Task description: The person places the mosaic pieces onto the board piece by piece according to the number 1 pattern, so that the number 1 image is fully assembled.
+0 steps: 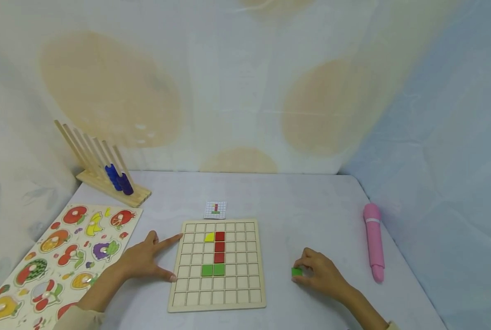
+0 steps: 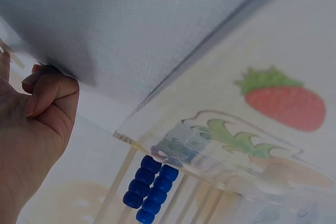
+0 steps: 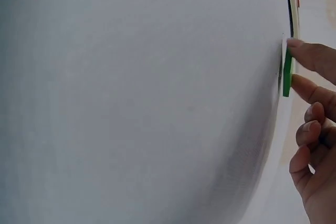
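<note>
My right hand [image 1: 320, 274] pinches a green square tile [image 1: 297, 272] between thumb and index finger, to the right of the wooden grid board [image 1: 245, 285]. In the right wrist view the tile [image 3: 286, 74] appears edge-on, close to the table surface. My left hand [image 1: 140, 260] touches the board's left edge with its extended thumb and index finger; the other fingers are curled in. On the board, three red tiles [image 1: 219, 246] form a column, with a yellow piece [image 1: 210, 237], rounded at one corner, left of the top one. Two green tiles [image 1: 213, 270] lie side by side below.
A small pattern card [image 1: 215, 210] lies just behind the board. At the left are a fruit puzzle board [image 1: 117, 238] and a wooden peg stand [image 1: 138, 198] with blue beads. A pink pen-shaped object [image 1: 375, 243] lies near the right table edge.
</note>
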Demonstrator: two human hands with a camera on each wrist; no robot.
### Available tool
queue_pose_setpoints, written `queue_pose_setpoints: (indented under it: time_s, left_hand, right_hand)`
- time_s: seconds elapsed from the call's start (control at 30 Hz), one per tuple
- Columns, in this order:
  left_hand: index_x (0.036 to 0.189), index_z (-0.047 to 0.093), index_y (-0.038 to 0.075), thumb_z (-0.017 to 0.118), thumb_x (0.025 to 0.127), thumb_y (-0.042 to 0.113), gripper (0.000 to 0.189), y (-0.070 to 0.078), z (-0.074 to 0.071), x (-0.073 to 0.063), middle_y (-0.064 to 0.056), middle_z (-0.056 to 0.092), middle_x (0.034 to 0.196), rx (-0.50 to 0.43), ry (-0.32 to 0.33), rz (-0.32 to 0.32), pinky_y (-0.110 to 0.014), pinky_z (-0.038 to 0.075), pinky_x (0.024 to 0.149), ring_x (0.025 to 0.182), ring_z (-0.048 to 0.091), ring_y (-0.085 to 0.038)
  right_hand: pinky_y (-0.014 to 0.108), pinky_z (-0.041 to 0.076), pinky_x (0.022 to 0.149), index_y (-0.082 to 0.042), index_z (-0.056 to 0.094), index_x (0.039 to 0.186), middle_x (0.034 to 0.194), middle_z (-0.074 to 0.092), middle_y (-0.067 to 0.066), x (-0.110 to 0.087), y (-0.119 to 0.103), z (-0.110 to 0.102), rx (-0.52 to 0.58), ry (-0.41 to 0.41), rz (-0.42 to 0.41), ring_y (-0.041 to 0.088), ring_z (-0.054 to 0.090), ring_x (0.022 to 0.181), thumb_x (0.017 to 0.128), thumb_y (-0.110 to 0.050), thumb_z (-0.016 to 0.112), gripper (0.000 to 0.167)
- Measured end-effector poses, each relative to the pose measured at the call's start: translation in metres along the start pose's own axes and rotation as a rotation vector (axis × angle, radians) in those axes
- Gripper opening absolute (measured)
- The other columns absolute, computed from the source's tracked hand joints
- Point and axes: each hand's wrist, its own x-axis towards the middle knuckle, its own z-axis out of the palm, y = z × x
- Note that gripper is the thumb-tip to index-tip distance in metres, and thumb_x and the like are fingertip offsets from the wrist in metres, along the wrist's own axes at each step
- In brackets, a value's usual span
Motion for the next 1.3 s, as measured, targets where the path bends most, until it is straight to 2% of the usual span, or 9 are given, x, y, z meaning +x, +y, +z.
queue_pose_setpoints:
  time_s: [0.2, 0.43, 0.6, 0.83, 1.07, 1.3]
  left_hand:
    - [0.152, 0.038, 0.039, 0.081, 0.054, 0.074, 0.112, -0.003, 0.001, 0.001, -0.009, 0.04, 0.104, -0.01, -0.002, -0.001, -0.033, 0.037, 0.058, 0.071, 0.046, -0.019]
    - [0.152, 0.038, 0.039, 0.081, 0.054, 0.074, 0.112, -0.004, 0.001, 0.002, -0.009, 0.04, 0.104, -0.016, 0.0, 0.005, -0.033, 0.037, 0.058, 0.07, 0.045, -0.019]
    - [0.151, 0.039, 0.04, 0.08, 0.054, 0.075, 0.112, -0.005, 0.002, 0.002, -0.01, 0.04, 0.104, -0.013, 0.007, 0.016, -0.033, 0.037, 0.058, 0.071, 0.046, -0.019]
    - [0.151, 0.039, 0.039, 0.08, 0.054, 0.075, 0.112, -0.005, 0.002, 0.002, -0.009, 0.04, 0.104, -0.008, 0.013, 0.023, -0.033, 0.037, 0.058, 0.07, 0.045, -0.019]
    - [0.151, 0.039, 0.04, 0.08, 0.054, 0.076, 0.111, -0.003, 0.0, 0.002, -0.01, 0.04, 0.104, -0.007, 0.015, 0.02, -0.033, 0.036, 0.059, 0.07, 0.045, -0.019]
    - [0.151, 0.039, 0.041, 0.08, 0.054, 0.075, 0.111, -0.003, 0.002, 0.002, -0.01, 0.04, 0.104, -0.012, 0.014, 0.012, -0.033, 0.036, 0.059, 0.071, 0.045, -0.019]
  right_hand:
    - [0.018, 0.042, 0.063, -0.017, 0.073, 0.086, 0.08, 0.049, -0.009, 0.007, -0.004, 0.004, 0.063, 0.041, -0.074, 0.004, 0.045, 0.072, 0.07, -0.014, 0.089, 0.023]
    - [0.019, 0.04, 0.063, -0.017, 0.074, 0.088, 0.08, 0.048, -0.008, 0.025, -0.019, 0.01, 0.149, -0.012, -0.011, 0.005, 0.045, 0.073, 0.073, -0.017, 0.088, 0.021]
    - [0.019, 0.039, 0.062, -0.016, 0.075, 0.091, 0.079, 0.047, -0.006, 0.041, -0.034, 0.019, 0.189, -0.033, -0.006, 0.004, 0.042, 0.073, 0.074, -0.021, 0.087, 0.022]
    - [0.018, 0.037, 0.062, -0.015, 0.076, 0.092, 0.08, 0.049, -0.005, 0.059, -0.052, 0.032, 0.217, -0.055, -0.05, 0.003, 0.04, 0.071, 0.074, -0.023, 0.087, 0.023]
    - [0.018, 0.036, 0.064, -0.015, 0.076, 0.091, 0.082, 0.052, -0.003, 0.072, -0.064, 0.043, 0.252, -0.093, -0.06, 0.009, 0.044, 0.072, 0.075, -0.024, 0.087, 0.022]
    - [0.017, 0.035, 0.066, -0.014, 0.077, 0.09, 0.08, 0.05, -0.004, 0.083, -0.077, 0.053, 0.22, -0.125, -0.09, 0.002, 0.04, 0.073, 0.074, -0.025, 0.088, 0.022]
